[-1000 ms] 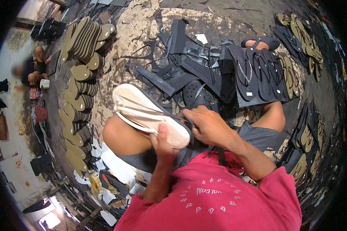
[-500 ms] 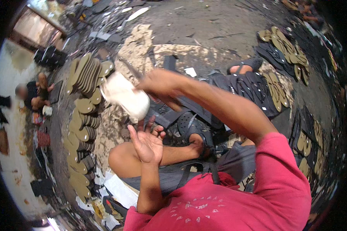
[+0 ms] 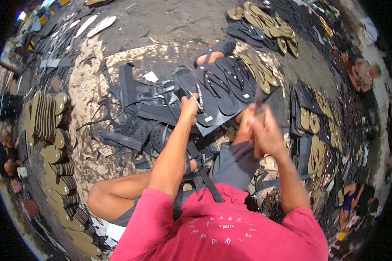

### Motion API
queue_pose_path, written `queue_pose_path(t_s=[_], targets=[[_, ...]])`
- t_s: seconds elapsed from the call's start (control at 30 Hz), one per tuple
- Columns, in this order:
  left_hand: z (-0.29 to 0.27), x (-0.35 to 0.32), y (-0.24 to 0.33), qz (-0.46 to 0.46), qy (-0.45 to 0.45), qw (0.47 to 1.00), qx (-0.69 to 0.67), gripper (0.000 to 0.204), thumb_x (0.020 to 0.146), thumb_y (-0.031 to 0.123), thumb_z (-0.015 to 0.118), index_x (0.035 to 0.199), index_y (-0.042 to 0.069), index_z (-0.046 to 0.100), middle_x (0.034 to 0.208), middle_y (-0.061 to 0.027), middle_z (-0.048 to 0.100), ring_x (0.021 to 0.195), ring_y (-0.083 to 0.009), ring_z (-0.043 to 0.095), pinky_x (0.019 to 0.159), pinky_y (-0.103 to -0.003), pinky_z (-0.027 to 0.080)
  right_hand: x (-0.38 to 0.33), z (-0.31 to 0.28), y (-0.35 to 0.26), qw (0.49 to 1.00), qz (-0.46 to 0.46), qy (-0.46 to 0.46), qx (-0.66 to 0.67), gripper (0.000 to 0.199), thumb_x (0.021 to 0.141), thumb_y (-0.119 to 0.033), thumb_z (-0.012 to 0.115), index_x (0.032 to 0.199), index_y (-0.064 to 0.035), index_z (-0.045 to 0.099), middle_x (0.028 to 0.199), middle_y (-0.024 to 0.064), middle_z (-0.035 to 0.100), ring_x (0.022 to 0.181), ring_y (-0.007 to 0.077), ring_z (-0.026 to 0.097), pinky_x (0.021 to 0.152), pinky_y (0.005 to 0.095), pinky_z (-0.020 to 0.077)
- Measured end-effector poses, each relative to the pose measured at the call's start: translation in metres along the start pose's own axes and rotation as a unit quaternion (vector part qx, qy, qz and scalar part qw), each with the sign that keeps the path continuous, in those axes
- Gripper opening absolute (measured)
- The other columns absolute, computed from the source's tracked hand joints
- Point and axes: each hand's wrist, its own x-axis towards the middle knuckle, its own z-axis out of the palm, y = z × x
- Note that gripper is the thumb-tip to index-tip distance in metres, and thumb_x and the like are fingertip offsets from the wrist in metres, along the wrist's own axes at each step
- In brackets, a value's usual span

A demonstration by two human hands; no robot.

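Note:
My left hand [image 3: 189, 108] is closed at the strap of a black flip-flop [image 3: 208, 114], the leftmost in a row lying on a dark board [image 3: 222, 122]. The strap between the fingers carries a shiny, light pattern. More black flip-flops [image 3: 224, 85] with small light dots on their straps lie beside it to the right. Over my right knee, my right hand [image 3: 265, 130] is blurred, its fingers wrapped round a dark, blade-like tool [image 3: 259, 93] that points away from me. Motion smears the tool's shape.
Black rubber scraps [image 3: 139, 93] lie left of the board. Stacked olive soles [image 3: 43, 115] line the left side. Finished olive flip-flops [image 3: 265, 21] lie at the far right, with more pairs [image 3: 313, 152] nearer. White soles [image 3: 101, 26] lie far left. Other people [image 3: 361, 74] sit at the edges.
The view has turned right. The blurred white piece is gone from near my hands, and a second white sole shows far left. My left hand has closed at the strap; my right has moved right.

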Motion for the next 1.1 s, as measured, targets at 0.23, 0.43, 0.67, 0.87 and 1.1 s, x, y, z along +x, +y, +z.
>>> queue_pose_path(t_s=[0.23,0.43,0.67,0.87,1.1], targets=[[-0.05,-0.086,0.033,0.028,-0.041,0.996,-0.07,0.076,0.089,0.051,0.079,0.137,-0.003,0.056,0.118,-0.0167,0.068,0.103,-0.0259,0.07,0.085,-0.038,0.059,-0.135,0.047,0.035,0.987,0.086,-0.078,-0.107,0.04,0.101,-0.029,0.063,0.127,-0.0002,0.054,0.107,0.028,0.069,0.099,0.0465,0.069,0.079,0.0517,0.0559],[-0.061,-0.131,0.049,0.023,-0.046,0.988,-0.146,0.061,0.092,0.044,0.078,0.133,0.003,0.058,0.113,-0.0121,0.071,0.097,-0.0239,0.072,0.085,-0.04,0.061,-0.11,0.074,0.034,0.981,0.002,-0.061,-0.185,0.037,0.1,-0.032,0.065,0.118,-0.0011,0.058,0.101,0.0275,0.069,0.092,0.0488,0.068,0.074,0.0562,0.056],[-0.071,-0.125,0.036,0.064,-0.07,0.987,-0.132,0.06,0.096,0.042,0.074,0.137,0.002,0.055,0.117,-0.0137,0.069,0.099,-0.0252,0.072,0.084,-0.041,0.062,-0.039,0.109,0.045,0.968,-0.04,-0.099,-0.227,0.036,0.096,-0.032,0.066,0.102,0.0036,0.065,0.092,0.0268,0.069,0.083,0.0469,0.068,0.073,0.0557,0.0554],[-0.083,-0.115,0.036,0.038,-0.079,0.992,-0.095,0.065,0.097,0.038,0.073,0.144,0.0,0.048,0.123,-0.0135,0.065,0.104,-0.0232,0.069,0.091,-0.038,0.06,0.013,0.127,0.074,0.97,-0.126,-0.174,-0.117,0.033,0.094,-0.025,0.062,0.118,-0.003,0.067,0.12,0.0247,0.068,0.107,0.0458,0.065,0.091,0.0507,0.0538],[-0.092,-0.11,0.032,0.061,-0.033,0.997,0.015,0.059,0.099,0.036,0.069,0.144,0.004,0.05,0.122,-0.0141,0.068,0.105,-0.024,0.07,0.091,-0.038,0.06,0.065,0.141,0.082,0.93,-0.272,-0.2,-0.143,0.043,0.098,-0.029,0.059,0.133,-0.0045,0.062,0.128,0.0172,0.064,0.115,0.0342,0.06,0.101,0.0412,0.0463]])
